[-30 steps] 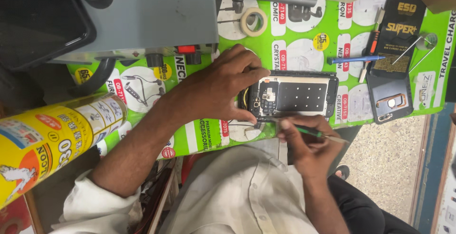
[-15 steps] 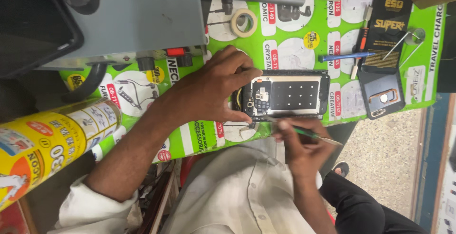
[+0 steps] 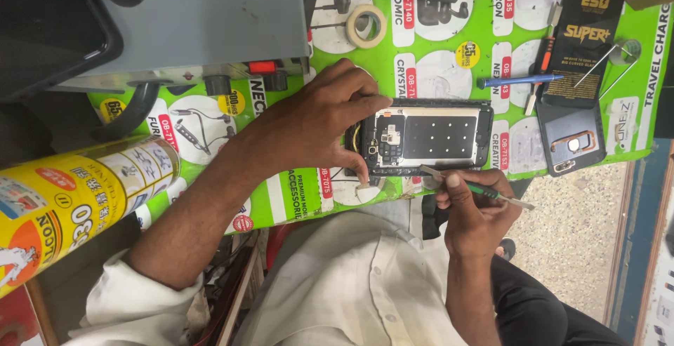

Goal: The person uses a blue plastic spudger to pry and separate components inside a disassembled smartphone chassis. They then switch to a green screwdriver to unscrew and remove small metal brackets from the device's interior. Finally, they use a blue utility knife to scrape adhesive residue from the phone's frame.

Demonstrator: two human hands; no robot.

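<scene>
Table covered in green printed sheet. Speckled stone floor below its near edge, right side. Grey metal box at table's far left. Even light.

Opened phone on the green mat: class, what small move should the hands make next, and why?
Probably ease the green-handled tool in the right hand along the opened phone's lower edge: its tip already rests there, while the left hand pins the phone's end flat.

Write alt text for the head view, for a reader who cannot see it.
A left hand steadies an opened phone on a green printed mat, while the right hand holds a thin green-handled tool at its lower edge. A tape roll lies above.
</scene>
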